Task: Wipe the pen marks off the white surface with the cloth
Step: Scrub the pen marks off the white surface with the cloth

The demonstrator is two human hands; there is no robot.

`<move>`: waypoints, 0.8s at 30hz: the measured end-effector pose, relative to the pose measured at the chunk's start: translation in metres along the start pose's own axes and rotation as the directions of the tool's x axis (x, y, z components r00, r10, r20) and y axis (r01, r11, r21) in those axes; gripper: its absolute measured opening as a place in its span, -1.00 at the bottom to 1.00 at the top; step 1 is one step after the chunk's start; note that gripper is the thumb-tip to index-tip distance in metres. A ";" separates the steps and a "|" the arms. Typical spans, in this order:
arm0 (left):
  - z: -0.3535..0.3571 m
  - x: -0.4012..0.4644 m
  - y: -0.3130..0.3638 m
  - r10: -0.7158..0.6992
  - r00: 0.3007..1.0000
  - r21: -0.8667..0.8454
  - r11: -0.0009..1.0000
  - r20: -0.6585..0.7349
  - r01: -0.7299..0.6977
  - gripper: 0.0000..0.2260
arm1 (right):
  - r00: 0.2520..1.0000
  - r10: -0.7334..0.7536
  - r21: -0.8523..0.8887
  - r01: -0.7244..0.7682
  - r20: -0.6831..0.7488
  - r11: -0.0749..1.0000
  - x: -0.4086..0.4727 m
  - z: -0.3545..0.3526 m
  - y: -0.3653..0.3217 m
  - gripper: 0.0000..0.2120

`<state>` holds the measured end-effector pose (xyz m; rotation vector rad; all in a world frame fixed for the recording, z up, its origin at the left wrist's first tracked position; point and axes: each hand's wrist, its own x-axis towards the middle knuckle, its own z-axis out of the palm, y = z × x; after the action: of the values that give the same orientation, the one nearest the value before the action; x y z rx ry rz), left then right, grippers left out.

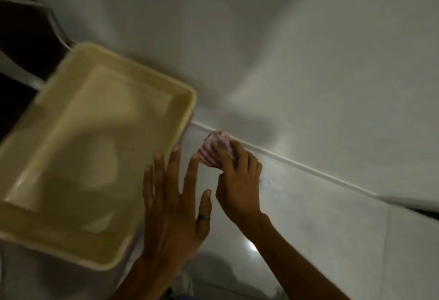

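My right hand [237, 176] presses a bunched pink-and-white striped cloth [215, 148] onto the white surface [320, 228], close to the pale raised strip where it meets the wall. Faint blue pen marks [269, 184] show on the surface just right of that hand. My left hand [174, 204] is spread flat with fingers apart, holding nothing, its fingertips at the right rim of the cream tray [187, 100]. A dark ring sits on its thumb.
The cream plastic tray fills the left half of the view and stands right beside the cloth. A white wall [285, 50] rises behind the strip [308, 169]. Dark furniture [21, 33] lies at the upper left. A seam [388, 240] crosses the surface at right.
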<state>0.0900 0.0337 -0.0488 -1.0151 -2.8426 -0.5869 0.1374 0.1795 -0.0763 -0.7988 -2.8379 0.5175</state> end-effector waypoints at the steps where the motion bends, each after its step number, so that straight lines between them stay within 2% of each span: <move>1: 0.016 -0.012 0.014 0.045 0.998 0.000 0.999 0.050 -0.045 -0.37 | 0.994 0.075 0.007 -0.076 0.079 0.997 -0.021 0.007 0.026 -0.30; 3: 0.052 -0.035 0.036 0.121 0.981 0.004 0.992 0.152 -0.123 -0.36 | 0.953 0.211 -0.018 -0.212 0.219 0.977 -0.058 0.024 0.077 -0.29; 5: 0.093 -0.057 0.049 0.156 0.956 0.002 0.987 0.250 -0.162 -0.34 | 0.909 0.305 -0.066 -0.299 0.284 0.952 -0.090 0.043 0.127 -0.27; 10: 0.215 -0.105 0.061 0.172 0.882 0.031 0.978 0.438 -0.206 -0.30 | 0.841 0.461 -0.122 -0.446 0.284 0.887 -0.157 0.107 0.247 -0.23; 13: 0.291 -0.130 0.067 0.108 0.848 0.034 0.989 0.519 -0.147 -0.26 | 0.822 0.525 -0.077 -0.522 0.220 0.850 -0.189 0.153 0.309 -0.22; 17: 0.376 -0.153 0.079 -0.010 0.862 0.052 0.998 0.507 -0.019 -0.27 | 0.814 0.562 0.038 -0.572 0.147 0.819 -0.210 0.201 0.370 -0.39; 20: 0.440 -0.156 0.079 -0.058 0.862 0.073 0.997 0.504 0.024 -0.29 | 0.813 0.545 0.036 -0.563 0.204 0.826 -0.221 0.235 0.403 -0.41; 22: 0.472 -0.156 0.076 -0.062 0.865 0.074 0.997 0.497 0.029 -0.33 | 0.855 0.484 0.022 -0.496 0.190 0.868 -0.225 0.252 0.417 -0.40; 24: 0.496 -0.163 0.069 -0.025 0.915 0.114 0.993 0.403 -0.023 -0.38 | 0.924 0.353 0.063 -0.365 0.148 0.929 -0.220 0.266 0.429 -0.39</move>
<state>0.2919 0.1715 -0.5152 -1.2402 -3.1795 -0.2224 0.4670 0.3291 -0.4909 -1.3253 -2.7668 0.7673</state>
